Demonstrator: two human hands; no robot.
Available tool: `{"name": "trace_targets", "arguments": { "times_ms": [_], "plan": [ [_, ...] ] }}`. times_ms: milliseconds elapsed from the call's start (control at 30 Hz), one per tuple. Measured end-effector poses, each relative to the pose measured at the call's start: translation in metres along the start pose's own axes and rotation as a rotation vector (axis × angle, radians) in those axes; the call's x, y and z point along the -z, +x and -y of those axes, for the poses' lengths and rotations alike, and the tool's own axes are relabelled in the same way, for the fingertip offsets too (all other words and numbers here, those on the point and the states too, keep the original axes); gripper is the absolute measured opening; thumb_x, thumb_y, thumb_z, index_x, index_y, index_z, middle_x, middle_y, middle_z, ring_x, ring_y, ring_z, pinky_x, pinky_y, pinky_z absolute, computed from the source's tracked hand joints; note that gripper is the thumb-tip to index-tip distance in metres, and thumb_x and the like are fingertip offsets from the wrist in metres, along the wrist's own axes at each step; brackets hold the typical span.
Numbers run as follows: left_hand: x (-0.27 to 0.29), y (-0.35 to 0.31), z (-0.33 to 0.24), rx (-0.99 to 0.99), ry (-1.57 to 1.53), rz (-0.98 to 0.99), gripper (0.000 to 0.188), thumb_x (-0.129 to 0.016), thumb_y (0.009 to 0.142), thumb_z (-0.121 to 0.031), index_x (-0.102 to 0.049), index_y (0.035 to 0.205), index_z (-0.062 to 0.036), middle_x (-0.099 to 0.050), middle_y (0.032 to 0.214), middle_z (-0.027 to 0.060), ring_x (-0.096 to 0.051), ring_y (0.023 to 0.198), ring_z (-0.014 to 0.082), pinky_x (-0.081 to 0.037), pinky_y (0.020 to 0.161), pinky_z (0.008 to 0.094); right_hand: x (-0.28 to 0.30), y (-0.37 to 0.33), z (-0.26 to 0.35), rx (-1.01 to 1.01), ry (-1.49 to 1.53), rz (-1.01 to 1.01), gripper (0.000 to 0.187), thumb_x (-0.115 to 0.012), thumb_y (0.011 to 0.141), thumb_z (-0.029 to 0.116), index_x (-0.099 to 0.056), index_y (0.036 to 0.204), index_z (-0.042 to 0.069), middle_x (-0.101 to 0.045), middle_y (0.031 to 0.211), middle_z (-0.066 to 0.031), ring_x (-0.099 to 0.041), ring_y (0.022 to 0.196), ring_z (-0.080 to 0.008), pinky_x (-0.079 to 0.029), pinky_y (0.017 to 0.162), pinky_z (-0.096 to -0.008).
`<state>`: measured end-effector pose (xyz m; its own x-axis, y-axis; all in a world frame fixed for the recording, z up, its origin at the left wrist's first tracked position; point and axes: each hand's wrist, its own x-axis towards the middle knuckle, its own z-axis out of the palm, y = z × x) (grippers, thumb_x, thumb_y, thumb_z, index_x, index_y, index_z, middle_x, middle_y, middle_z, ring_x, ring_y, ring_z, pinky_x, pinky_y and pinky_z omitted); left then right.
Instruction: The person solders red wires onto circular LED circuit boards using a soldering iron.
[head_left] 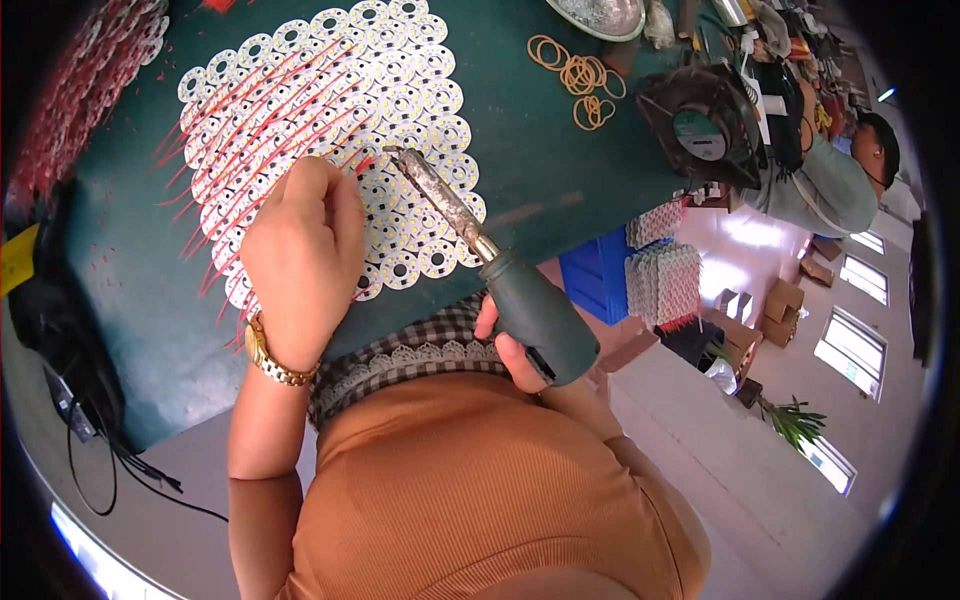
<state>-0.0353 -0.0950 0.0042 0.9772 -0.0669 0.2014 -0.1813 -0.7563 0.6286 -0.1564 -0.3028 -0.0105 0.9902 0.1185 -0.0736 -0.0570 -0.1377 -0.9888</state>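
Observation:
A sheet of round white LED circuit boards [425, 95] lies on the green tabletop, with thin red wires [262, 118] running slantwise across its left part. Over the middle of the boards, my left hand [305, 245] is closed in a pinch; short red wire ends [365, 164] show at its fingertips, though the fingers hide most of what they grip. My right hand [515, 355] is wrapped around the green handle of a soldering iron [535, 315]. The iron's metal shaft points up and left, and its dark tip hovers by the boards close to my left fingertips.
Rubber bands [585, 75], a metal bowl [605, 15] and a black fan [700, 125] are at the back right. More wired boards [85, 90] pile up at the far left, above a black bag-like bundle [50, 310] with cables. A blue crate [597, 275] stands beyond the table; another person [840, 185] sits farther right.

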Motion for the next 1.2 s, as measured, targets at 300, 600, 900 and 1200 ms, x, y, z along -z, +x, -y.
{"name": "trace_targets", "arguments": {
  "times_ms": [300, 600, 900, 1200],
  "plan": [
    [-0.002, 0.0, 0.0, -0.018, 0.078, 0.012, 0.011, -0.065, 0.083, -0.006, -0.055, 0.079, -0.0062, -0.057, 0.063, 0.0111, -0.055, 0.053, 0.0294, -0.04, 0.047, 0.0403, 0.001, 0.0, 0.003, -0.129, 0.035, 0.04, 0.028, -0.056, 0.089, 0.03, -0.059, 0.094, 0.002, -0.059, 0.078, -0.0063, -0.053, 0.069, -0.0169, -0.042, 0.063, -0.031],
    [-0.005, 0.0, 0.001, -0.05, 0.103, -0.016, 0.012, -0.065, 0.082, -0.007, -0.054, 0.078, -0.0064, -0.054, 0.061, 0.0111, -0.054, 0.052, 0.0293, -0.039, 0.046, 0.0405, -0.005, -0.005, 0.002, -0.271, 0.17, 0.014, 0.026, -0.056, 0.089, 0.028, -0.058, 0.09, 0.002, -0.058, 0.078, -0.0066, -0.053, 0.07, -0.0164, -0.042, 0.063, -0.0312],
    [-0.003, -0.002, -0.001, -0.049, 0.098, -0.016, 0.013, -0.066, 0.084, -0.009, -0.055, 0.079, -0.0056, -0.057, 0.063, 0.0123, -0.055, 0.053, 0.0297, -0.041, 0.047, 0.0393, -0.001, -0.01, -0.009, 0.032, 0.12, -0.038, 0.038, -0.058, 0.088, 0.028, -0.054, 0.112, -0.002, -0.058, 0.081, -0.0086, -0.053, 0.072, -0.0145, -0.043, 0.061, -0.0293],
    [0.033, -0.013, -0.008, 0.182, -0.163, -0.008, 0.014, -0.064, 0.092, -0.01, -0.058, 0.083, -0.0015, -0.052, 0.061, 0.0045, -0.044, 0.053, 0.0098, -0.038, 0.051, 0.0268, 0.017, -0.028, 0.01, -0.233, 0.138, -0.03, 0.045, -0.058, 0.09, 0.036, -0.052, 0.117, 0.0, -0.057, 0.086, -0.0077, -0.054, 0.072, -0.0129, -0.044, 0.06, -0.0277]
  ]
}}
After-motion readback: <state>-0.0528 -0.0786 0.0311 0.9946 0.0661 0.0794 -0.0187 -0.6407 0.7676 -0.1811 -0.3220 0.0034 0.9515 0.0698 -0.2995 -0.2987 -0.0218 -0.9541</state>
